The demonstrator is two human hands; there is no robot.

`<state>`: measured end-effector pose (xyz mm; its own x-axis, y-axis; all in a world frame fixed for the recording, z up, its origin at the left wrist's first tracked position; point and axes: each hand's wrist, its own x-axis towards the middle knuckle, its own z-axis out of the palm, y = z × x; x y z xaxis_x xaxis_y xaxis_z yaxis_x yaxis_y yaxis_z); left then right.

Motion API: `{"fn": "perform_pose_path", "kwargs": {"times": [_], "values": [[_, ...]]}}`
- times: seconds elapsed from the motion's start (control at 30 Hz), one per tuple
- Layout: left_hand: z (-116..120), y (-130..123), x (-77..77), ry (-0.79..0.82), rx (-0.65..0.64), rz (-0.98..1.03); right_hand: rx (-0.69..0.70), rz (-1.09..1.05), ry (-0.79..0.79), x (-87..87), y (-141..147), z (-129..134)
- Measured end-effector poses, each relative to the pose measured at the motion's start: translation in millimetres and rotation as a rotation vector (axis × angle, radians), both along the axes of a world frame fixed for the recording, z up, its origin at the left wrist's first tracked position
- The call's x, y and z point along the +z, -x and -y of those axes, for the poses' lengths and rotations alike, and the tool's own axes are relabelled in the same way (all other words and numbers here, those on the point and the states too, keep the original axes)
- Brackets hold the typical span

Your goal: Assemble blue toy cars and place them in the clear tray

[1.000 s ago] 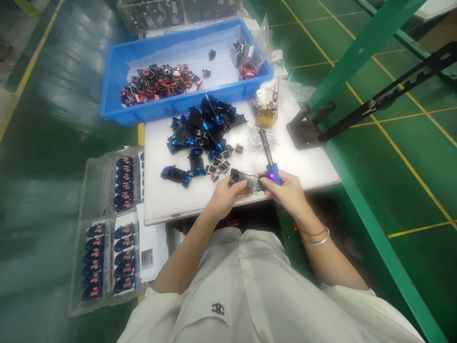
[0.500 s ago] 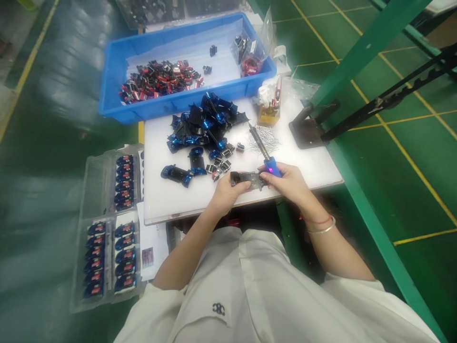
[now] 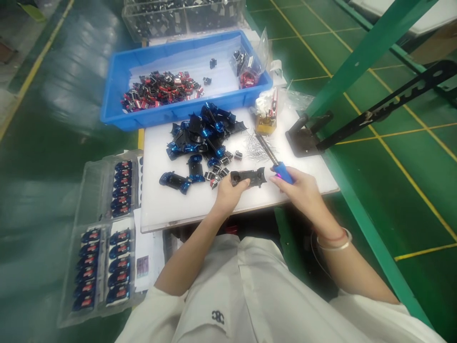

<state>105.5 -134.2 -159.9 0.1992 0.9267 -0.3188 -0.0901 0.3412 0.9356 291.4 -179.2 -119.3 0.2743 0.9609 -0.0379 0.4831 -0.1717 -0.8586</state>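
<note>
A black model-car chassis lies across the view in front of the person, its long axis running nearly side to side and rising slightly to the right. It sits just above the near edge of the white surface, and the left hand is the nearer hand, with its fingers and thumb closed on the chassis's left end. The right hand is just beside the other end, with its fingertips close to the chassis, though it is hard to tell whether they touch. That hand is closed around the blue handle of a screwdriver, whose shaft points up and left, away from the chassis. The two hands stand apart, with the chassis between them.

Beyond the chassis, a pile of loose silver screws lies near the shaft's tip. To the left are small black-and-silver parts, a heap of blue-and-black car bodies, and a blue plastic tray holding red-and-black pieces.
</note>
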Motion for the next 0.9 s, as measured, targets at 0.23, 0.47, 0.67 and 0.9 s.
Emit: {"fn": "perform_pose_path", "kwargs": {"times": [0.23, 0.47, 0.67, 0.9], "values": [[-5.8, -6.5, 12.0, -0.032, 0.039, -0.144, 0.026, 0.212, 0.121, 28.0, -18.7, 58.2], [-3.5, -5.6, 13.3, -0.038, 0.037, -0.13, 0.083, 0.29, 0.211, 31.9, -10.9, 84.8], [-3.2, -4.4, 12.0, -0.058, 0.037, -0.105, 0.115, 0.334, 0.225, 31.5, -7.7, 86.9], [-2.4, -4.0, 11.8, -0.062, 0.029, -0.112, 0.125, 0.344, 0.212, 31.5, -5.3, 84.3]]}}
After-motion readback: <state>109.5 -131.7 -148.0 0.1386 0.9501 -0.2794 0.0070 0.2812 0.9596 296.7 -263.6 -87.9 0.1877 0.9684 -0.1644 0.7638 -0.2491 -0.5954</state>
